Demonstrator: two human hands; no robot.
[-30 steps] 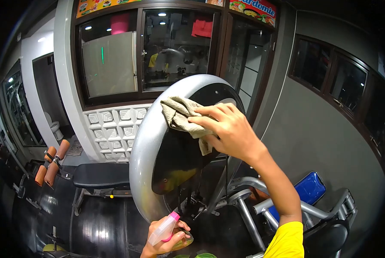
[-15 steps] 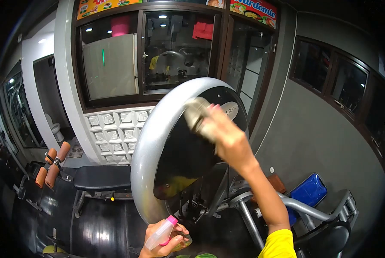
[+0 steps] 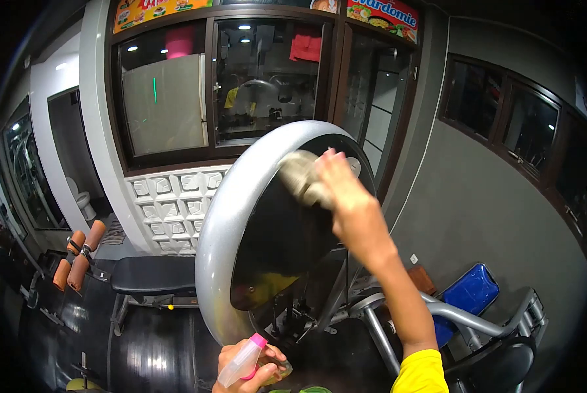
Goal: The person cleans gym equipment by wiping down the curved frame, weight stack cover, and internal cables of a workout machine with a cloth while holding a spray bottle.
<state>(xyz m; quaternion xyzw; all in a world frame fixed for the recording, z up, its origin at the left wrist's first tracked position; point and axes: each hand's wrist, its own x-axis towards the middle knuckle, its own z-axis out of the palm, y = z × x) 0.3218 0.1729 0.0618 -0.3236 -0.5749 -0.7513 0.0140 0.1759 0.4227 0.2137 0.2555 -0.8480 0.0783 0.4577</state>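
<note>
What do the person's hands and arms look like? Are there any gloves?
No gloves! The right hand and left hand are both bare. The right forearm is slim, with no watch or bracelet showing. A plain yellow sleeve covers the arm above it. Any left sleeve is out of view.

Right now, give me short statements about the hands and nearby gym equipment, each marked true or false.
1. The left hand holds a spray bottle. True.
2. The spray bottle's top is green. False: it is pink.
3. The cloth is in the left hand. False: the right hand holds the cloth.
4. A silver rim curves beside the black panel. True.
5. The visible sleeve is blue. False: the sleeve is yellow.
</note>
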